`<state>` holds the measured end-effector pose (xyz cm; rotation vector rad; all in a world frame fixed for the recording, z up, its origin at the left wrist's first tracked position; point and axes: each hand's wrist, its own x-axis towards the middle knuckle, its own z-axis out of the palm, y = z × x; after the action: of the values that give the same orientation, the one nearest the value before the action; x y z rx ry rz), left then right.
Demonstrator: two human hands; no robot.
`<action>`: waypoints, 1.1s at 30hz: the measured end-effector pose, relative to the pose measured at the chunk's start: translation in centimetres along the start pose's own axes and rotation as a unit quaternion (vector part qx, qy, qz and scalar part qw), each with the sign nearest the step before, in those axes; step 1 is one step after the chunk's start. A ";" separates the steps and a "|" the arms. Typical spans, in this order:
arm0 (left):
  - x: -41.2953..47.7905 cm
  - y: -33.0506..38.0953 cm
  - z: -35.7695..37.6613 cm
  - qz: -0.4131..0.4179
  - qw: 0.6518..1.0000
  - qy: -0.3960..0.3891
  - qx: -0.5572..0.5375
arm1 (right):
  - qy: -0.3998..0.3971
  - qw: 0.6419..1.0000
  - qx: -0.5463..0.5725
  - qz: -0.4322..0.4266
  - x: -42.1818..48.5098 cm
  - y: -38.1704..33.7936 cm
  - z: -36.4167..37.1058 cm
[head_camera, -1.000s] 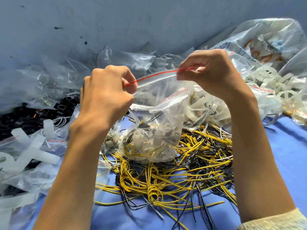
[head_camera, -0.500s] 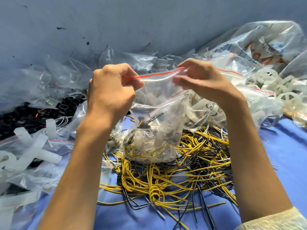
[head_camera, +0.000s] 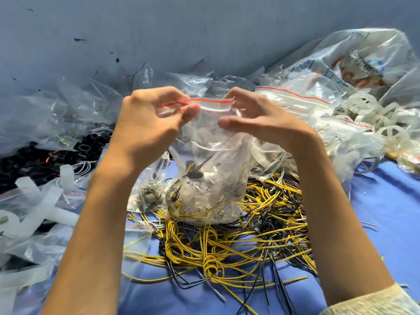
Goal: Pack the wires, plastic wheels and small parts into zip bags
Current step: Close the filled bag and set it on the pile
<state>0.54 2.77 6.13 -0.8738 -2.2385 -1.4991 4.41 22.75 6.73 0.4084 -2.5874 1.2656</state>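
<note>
A clear zip bag with a red seal strip hangs in the middle, holding yellow and black wires and small pale parts. My left hand pinches the strip's left end between thumb and fingers. At the strip's right end is my right hand, fingers behind the bag, thumb spread apart below and blurred. Loose yellow and black wires lie heaped on the blue cloth underneath. White plastic wheels lie at the right.
Empty and filled clear bags crowd the back along the grey wall. Black ring parts and pale plastic strips lie at the left. A large printed plastic sack sits at the back right. Bare blue cloth shows at the right.
My hands came closer together along the red strip. My right thumb has come away from the strip's right end, which it pinched before. The bag hangs slightly lower.
</note>
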 end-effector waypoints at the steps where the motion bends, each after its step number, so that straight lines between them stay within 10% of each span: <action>1: 0.0 -0.1 -0.2 -0.005 1.000 0.002 0.001 | 0.027 1.000 -0.006 -0.012 0.0 0.0 -0.1; 8: -0.2 0.1 0.1 0.017 0.998 0.002 0.061 | 0.126 0.983 -0.104 -0.089 0.4 -0.3 -0.4; 28: -0.1 0.0 2.3 0.053 0.984 0.115 0.123 | 0.014 0.960 -0.281 0.001 1.0 -0.6 1.2; 33: 0.6 -0.8 0.5 0.032 0.988 0.099 0.117 | 0.138 0.988 -0.069 -0.011 2.1 0.7 2.4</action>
<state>-0.38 3.18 5.65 -0.6858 -2.1627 -1.2072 2.05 20.94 5.46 0.2173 -2.4096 1.0447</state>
